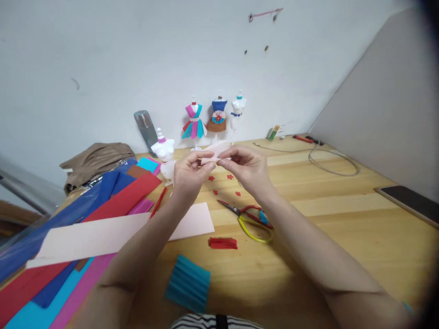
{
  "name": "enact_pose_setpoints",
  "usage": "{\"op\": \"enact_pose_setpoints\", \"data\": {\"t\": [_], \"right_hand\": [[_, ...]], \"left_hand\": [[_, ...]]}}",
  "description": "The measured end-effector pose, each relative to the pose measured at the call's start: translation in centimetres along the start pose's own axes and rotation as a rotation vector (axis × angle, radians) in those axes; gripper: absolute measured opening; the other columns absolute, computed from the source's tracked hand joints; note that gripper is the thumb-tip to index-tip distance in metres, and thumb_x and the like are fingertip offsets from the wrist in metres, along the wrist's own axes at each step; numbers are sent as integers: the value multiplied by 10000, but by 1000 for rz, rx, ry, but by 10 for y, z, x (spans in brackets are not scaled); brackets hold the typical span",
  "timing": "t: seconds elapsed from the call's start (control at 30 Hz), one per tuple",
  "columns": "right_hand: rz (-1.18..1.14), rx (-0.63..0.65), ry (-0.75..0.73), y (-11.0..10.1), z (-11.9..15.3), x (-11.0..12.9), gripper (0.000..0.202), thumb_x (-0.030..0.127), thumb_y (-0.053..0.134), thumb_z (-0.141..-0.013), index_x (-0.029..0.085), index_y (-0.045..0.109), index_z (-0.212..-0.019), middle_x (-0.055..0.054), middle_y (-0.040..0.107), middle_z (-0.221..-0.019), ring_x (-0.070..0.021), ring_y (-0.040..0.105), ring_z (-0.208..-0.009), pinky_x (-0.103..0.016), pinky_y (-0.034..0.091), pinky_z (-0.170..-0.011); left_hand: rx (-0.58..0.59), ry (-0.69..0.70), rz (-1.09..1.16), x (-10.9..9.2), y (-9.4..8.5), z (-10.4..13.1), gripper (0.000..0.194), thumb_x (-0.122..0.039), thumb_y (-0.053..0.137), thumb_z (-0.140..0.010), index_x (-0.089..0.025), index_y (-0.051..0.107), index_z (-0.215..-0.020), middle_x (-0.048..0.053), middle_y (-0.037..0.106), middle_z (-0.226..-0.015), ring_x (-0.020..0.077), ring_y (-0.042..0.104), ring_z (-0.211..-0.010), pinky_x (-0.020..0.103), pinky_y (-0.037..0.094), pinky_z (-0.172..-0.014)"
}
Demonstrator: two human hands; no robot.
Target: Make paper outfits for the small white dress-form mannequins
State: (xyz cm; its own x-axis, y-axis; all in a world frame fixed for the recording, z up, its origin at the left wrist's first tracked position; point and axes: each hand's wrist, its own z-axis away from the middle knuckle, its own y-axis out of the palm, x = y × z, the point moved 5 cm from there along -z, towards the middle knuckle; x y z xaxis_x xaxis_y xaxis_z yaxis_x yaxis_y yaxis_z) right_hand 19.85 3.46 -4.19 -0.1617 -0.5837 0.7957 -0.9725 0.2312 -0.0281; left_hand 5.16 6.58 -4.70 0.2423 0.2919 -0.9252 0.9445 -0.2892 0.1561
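Above the wooden table, both hands pinch one small piece of pale pink crepe paper point(216, 148). My left hand point(192, 171) is closed on its left end, thumb against fingers. On the opposite end, my right hand point(245, 167) is closed in the same way. Below the hands lie small red paper flowers point(230, 177) and red scraps point(238, 193). Scissors point(255, 228) with red and yellow handles rest beside my right forearm. A pleated teal paper piece point(188, 283) and a folded red paper strip point(222, 243) lie nearer to me.
Colored paper sheets point(126, 192) are piled at left, near a white mini mannequin point(163, 151). Dressed mini mannequins point(194, 121) stand by the wall with a grey bottle point(146, 128). At right are a cable point(334, 174) and a phone point(411, 203).
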Motion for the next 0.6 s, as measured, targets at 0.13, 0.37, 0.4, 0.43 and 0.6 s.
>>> {"op": "enact_pose_setpoints", "data": {"t": [0.13,0.37,0.4,0.43,0.6], "right_hand": [[-8,29,4,-5,1,-5,46,241,746,-761,237,709,-732,-26,704,-779,-196,654,-749,-349,508,-675],[24,-19,73,-11,2,-9,63,215,755,-729,227,710,-772,-3,701,-749,-170,648,-673,-343,529,-665],[30,-18,77,-11,2,-10,57,217,751,-738,228,702,-765,-3,695,-743,-171,647,-667,-348,534,-667],[32,-15,78,-11,3,-10,55,224,749,-749,231,695,-757,-5,691,-740,-174,648,-665,-354,539,-670],[24,-18,113,-10,5,-13,62,252,754,-775,279,709,-742,-13,691,-727,-204,662,-670,-388,558,-647]], "left_hand": [[35,-13,17,11,5,-4,171,-239,782,-655,-147,731,-790,8,690,-610,100,650,-566,186,518,-528],[-1,18,10,17,-2,-7,99,-212,773,-664,-170,742,-748,5,716,-612,116,684,-565,203,559,-544],[-10,18,8,17,-3,-7,97,-210,769,-665,-174,744,-751,4,718,-614,116,686,-569,203,560,-544],[-20,16,5,17,-3,-7,94,-209,766,-664,-176,746,-750,3,718,-614,117,688,-572,201,560,-543],[-65,20,-21,20,-6,-6,104,-215,772,-647,-180,763,-745,8,722,-645,112,675,-591,204,543,-541]]}}
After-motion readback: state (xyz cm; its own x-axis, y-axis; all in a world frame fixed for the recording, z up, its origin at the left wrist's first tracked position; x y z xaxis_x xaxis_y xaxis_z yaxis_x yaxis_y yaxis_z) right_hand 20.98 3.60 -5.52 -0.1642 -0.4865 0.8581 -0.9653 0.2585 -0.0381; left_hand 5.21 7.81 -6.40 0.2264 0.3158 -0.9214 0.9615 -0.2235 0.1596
